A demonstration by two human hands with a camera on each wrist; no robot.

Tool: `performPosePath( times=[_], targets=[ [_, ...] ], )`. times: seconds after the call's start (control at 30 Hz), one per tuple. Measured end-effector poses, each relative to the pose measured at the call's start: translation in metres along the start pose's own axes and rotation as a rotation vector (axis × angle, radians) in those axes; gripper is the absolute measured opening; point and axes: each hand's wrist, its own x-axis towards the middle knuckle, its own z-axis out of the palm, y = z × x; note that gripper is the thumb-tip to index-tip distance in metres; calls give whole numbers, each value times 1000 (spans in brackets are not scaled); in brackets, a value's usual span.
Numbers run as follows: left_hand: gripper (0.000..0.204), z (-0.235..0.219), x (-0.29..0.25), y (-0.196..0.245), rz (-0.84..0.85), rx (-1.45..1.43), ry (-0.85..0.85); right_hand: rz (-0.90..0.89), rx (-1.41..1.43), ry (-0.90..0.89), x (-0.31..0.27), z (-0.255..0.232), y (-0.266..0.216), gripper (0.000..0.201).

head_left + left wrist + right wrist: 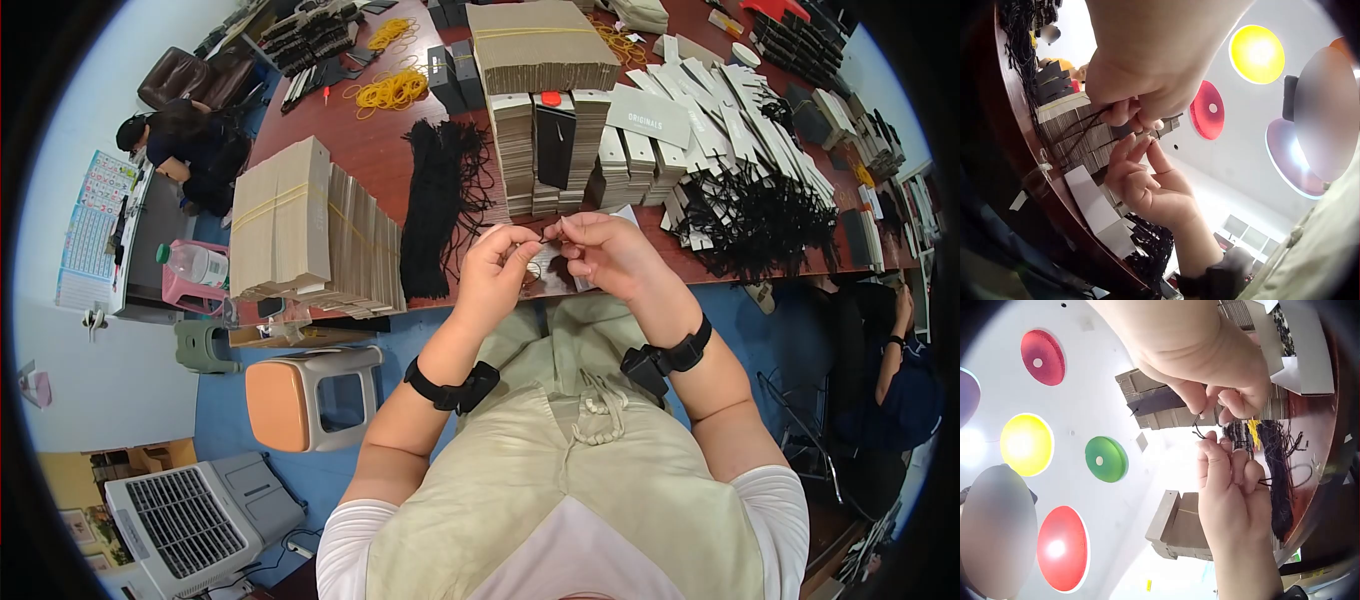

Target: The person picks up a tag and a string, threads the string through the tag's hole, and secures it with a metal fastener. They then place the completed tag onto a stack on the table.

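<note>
In front of my body at the table edge, my left hand [495,268] pinches a thin black cord [1197,429]. The cord runs through its curled fingers and trails in a loose loop behind them. My right hand [612,252] is close by on the other side, thumb and index fingertip meeting on the cord's end. In the left wrist view, the right hand [1157,187] shows its pinch just below the left fingers. A bundle of black cords [430,205] lies beyond the left hand. Straight ahead stands a stack of grey-brown cards [508,150].
A banded card stack [285,220] stands at the left table edge. White tags with black strings [755,210] pile up on the right. Yellow rubber bands [392,90] lie farther back. A stool [315,395] and an air cooler [190,515] are at left; other people sit on both sides.
</note>
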Motion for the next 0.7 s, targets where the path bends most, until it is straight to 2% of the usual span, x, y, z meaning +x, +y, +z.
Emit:
performPosePath(
  times=[0.2, 0.4, 0.43, 0.53, 0.63, 0.7],
  targets=[
    [4, 2, 1, -3, 11, 1, 1, 26, 26, -24, 5, -3, 4, 13],
    [6, 7, -1, 2, -274, -317, 19, -14, 48, 53, 8, 6, 14, 9],
    [7, 7, -1, -1, -269, -329, 22, -27, 40, 71, 8, 8, 15, 9],
    [9, 7, 0, -5, -274, -397, 28, -137, -136, 159, 9, 5, 20, 12],
    [10, 4, 0, -3, -314, -500, 28, -357, -567, 201, -3, 17, 15, 19],
    [10, 2, 1, -1, -336, -533, 31, -454, -661, 144, -1, 12, 15, 21]
  ],
)
